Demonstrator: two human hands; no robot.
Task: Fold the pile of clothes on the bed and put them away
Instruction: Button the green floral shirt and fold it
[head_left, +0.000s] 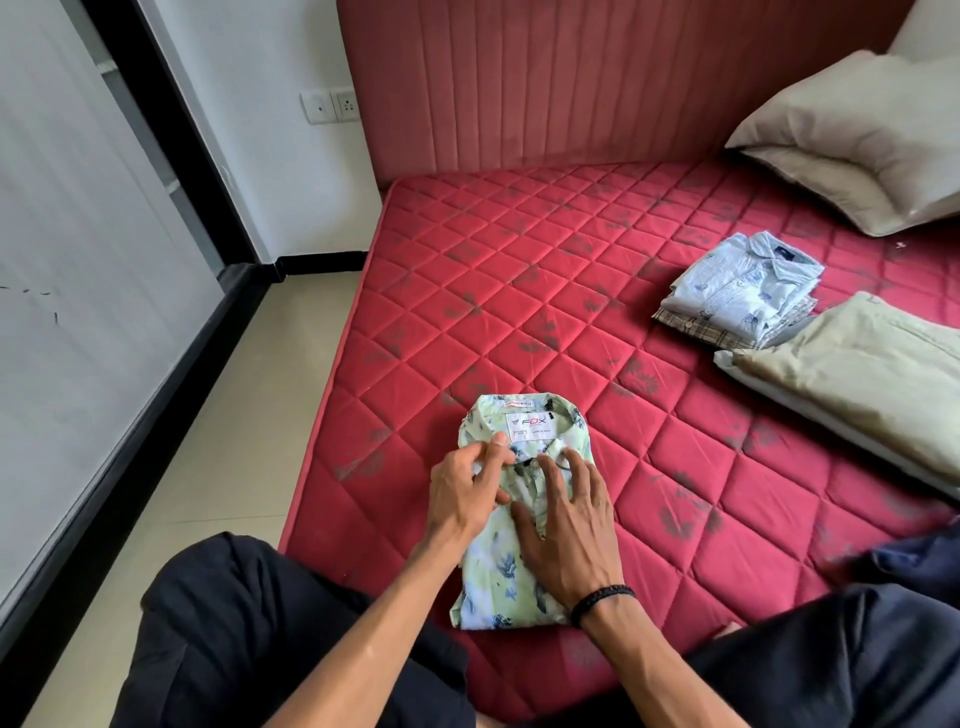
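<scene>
Trouble could come from the collar: if the left hand (470, 493) tugs it while lifting, the folded green shirt (511, 519) may slide open and need refolding. That shirt lies on the red mattress (545, 291), near its front edge and well apart from the stack of folded shirts (743, 291) toward the pillow (852, 140). Left fingertips pinch lightly at the collar beside the label; the right hand (563, 535) lies flat, fingers spread, pressing the shirt front, gripping nothing.
</scene>
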